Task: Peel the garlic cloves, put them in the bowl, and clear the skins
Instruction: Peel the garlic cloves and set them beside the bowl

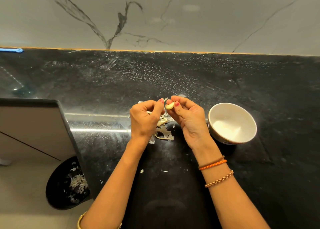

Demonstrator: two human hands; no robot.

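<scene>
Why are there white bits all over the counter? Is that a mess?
Those are garlic skins lying loose on the black counter under the hands, with stray flakes nearer the edge. They are peeling scraps not yet cleared; nothing else looks odd.

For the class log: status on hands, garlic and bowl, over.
Right hand pinching clove; left hand pulling skin. Bowl near right hand. Skins litter counter.

Polished black stone desk [225, 83] ran under a white marble wall [173, 17] veined in grey; orange seam between them. Small blue plastic item [12, 50] lay at far left against the wall. Grey cabinet panel [31, 130] stood left, beige floor [22, 194] below.
</scene>
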